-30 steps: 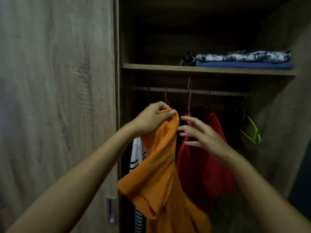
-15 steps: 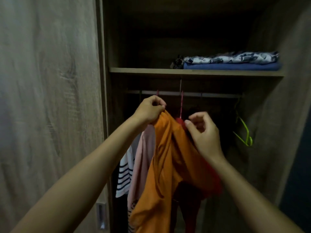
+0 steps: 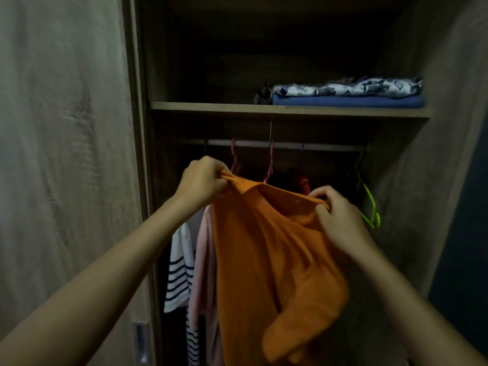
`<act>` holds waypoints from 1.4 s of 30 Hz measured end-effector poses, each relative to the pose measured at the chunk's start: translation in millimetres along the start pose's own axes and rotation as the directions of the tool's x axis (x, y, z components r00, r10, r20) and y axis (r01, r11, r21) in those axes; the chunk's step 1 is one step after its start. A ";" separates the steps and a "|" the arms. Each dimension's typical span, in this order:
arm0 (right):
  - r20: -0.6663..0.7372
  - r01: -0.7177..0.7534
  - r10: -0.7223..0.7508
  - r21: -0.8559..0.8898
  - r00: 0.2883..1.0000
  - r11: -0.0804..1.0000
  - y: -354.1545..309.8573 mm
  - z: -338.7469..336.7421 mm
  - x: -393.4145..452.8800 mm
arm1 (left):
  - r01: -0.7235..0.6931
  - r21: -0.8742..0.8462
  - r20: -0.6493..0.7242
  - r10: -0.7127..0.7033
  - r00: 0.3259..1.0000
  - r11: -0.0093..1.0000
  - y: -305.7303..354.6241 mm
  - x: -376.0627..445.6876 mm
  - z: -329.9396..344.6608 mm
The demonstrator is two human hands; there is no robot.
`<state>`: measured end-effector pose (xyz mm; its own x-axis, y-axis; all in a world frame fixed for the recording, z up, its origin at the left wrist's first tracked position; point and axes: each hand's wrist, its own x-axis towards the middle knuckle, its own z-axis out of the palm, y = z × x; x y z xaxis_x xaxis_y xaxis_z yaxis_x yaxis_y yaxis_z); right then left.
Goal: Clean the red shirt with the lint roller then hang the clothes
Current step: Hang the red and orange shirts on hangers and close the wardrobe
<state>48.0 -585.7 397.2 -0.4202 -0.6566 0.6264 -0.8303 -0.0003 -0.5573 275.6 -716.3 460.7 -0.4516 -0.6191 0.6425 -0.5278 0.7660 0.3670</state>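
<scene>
Half a second before, the right hand [image 3: 336, 215] had hovered with loosely curled fingers beside the orange shirt [image 3: 272, 260], which hung bunched from the left hand [image 3: 203, 180] alone. Now both hands pinched the shirt's top edge, the left at one end near the collar, the right at the other, and the cloth was spread wide between them under the rail [image 3: 277, 145]. The pink hanger [image 3: 269, 165] rose from behind the collar and hooked over the rail, so the shirt was probably being settled on its shoulders, with only straightening left. The red shirt [image 3: 301, 180] showed as a dark patch just behind the orange one, toward the middle of the rail, apparently hung already. A green hanger [image 3: 369, 207] dangled bare at the rail's right end.
</scene>
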 end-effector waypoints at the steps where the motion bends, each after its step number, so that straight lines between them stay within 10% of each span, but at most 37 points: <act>1: 0.073 0.012 -0.006 -0.083 0.997 0.996 4.2 -11.1 4.6 | -0.007 0.013 -0.009 0.007 1.000 1.000 -4.7 -2.3 0.7; 8: 0.170 -0.051 0.124 -0.376 0.978 0.925 25.9 -49.6 32.7 | -0.009 -0.131 -0.039 0.004 0.999 0.991 -11.5 -5.5 25.7; 12: 0.020 -0.137 0.142 -0.165 0.990 0.977 23.8 -45.3 33.8 | -0.063 -0.263 0.033 0.074 0.997 0.963 -2.2 -0.5 31.0; 22: 0.332 -0.521 0.402 0.527 0.853 0.671 31.7 -27.9 17.3 | -0.228 -0.126 -0.020 0.228 0.973 0.965 13.6 4.5 40.6; 27: 0.126 -0.375 0.362 0.105 0.924 0.921 49.3 -26.7 25.1 | -0.250 -0.036 -0.122 0.244 0.962 0.968 9.6 12.1 43.0; 32: -0.218 -0.350 0.297 -0.268 0.930 0.898 60.3 -35.8 54.7 | -0.259 -0.027 -0.125 0.254 0.959 0.965 10.9 8.2 57.3; 42: -0.083 -0.583 0.579 -0.169 0.811 0.794 110.4 -1.6 111.0 | -0.243 -0.059 -0.135 0.233 0.963 0.968 -4.8 9.5 72.0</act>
<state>-91.0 -657.4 406.1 -0.8515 -0.4707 0.2309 -0.4763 0.5104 -0.7160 222.0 -738.3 416.6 -0.4606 -0.3943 0.7952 -0.3593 0.9021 0.2392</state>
